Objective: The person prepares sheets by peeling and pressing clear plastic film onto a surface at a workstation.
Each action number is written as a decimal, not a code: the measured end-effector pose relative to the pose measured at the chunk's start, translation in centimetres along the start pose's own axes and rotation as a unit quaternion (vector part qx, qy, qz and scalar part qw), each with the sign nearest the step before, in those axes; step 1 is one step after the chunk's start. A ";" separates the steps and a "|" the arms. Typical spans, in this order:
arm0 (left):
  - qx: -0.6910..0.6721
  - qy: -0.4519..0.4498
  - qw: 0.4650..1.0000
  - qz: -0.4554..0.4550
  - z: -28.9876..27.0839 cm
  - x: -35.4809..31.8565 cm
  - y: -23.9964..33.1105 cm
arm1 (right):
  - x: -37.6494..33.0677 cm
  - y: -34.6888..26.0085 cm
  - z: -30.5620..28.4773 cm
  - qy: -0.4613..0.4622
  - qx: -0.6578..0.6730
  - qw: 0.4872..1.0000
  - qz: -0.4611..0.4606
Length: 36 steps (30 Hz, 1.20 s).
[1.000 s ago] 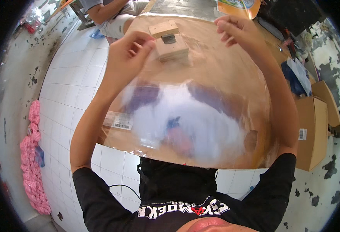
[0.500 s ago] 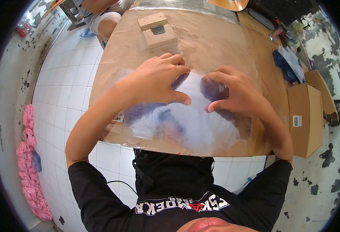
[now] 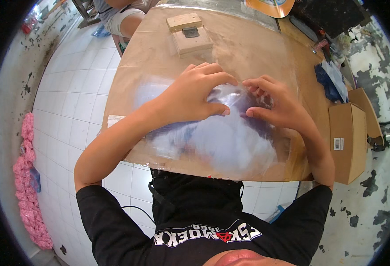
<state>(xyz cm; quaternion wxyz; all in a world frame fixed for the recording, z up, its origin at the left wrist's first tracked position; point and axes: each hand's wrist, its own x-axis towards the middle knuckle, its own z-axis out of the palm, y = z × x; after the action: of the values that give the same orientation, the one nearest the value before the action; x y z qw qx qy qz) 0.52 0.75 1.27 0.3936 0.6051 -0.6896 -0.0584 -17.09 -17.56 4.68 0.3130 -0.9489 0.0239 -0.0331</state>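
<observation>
My left hand (image 3: 204, 91) is over the middle of a glossy clear plastic sheet (image 3: 230, 142) that lies on the table. Its thumb and fingers are curved and spread apart. Just to its right is my right hand (image 3: 275, 102), with the thumb apart from its bent fingers. In the gap between the two hands the plastic looks crinkled and shiny; whether the fingertips touch it I cannot tell. Beyond my hands stands a wooden block jig (image 3: 194, 43) with a small dark metal plate set in it.
Brown paper covers the table (image 3: 137, 62). An open cardboard box (image 3: 348, 142) stands at the right, near dark blue packets (image 3: 330, 82). A black object (image 3: 326, 17) sits at the far right. Another person's leg (image 3: 126, 24) shows at the far left. Pink packets (image 3: 28, 190) hang along the left wall.
My left hand has shifted right and the right hand slightly right, so the fingertips are closer together. A shiny crinkle now shows between them. The view has shifted a little.
</observation>
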 end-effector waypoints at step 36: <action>-0.143 0.115 0.974 -0.132 -0.4 0.2 0.7 | 0.2 0.0 -2.5 0.219 0.266 0.934 0.091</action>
<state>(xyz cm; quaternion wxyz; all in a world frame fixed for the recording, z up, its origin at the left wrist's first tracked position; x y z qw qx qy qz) 0.20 0.91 2.04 0.5416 0.6306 -0.5384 -0.1384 -17.11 -19.08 6.67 0.5428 -0.7939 0.1685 -0.2160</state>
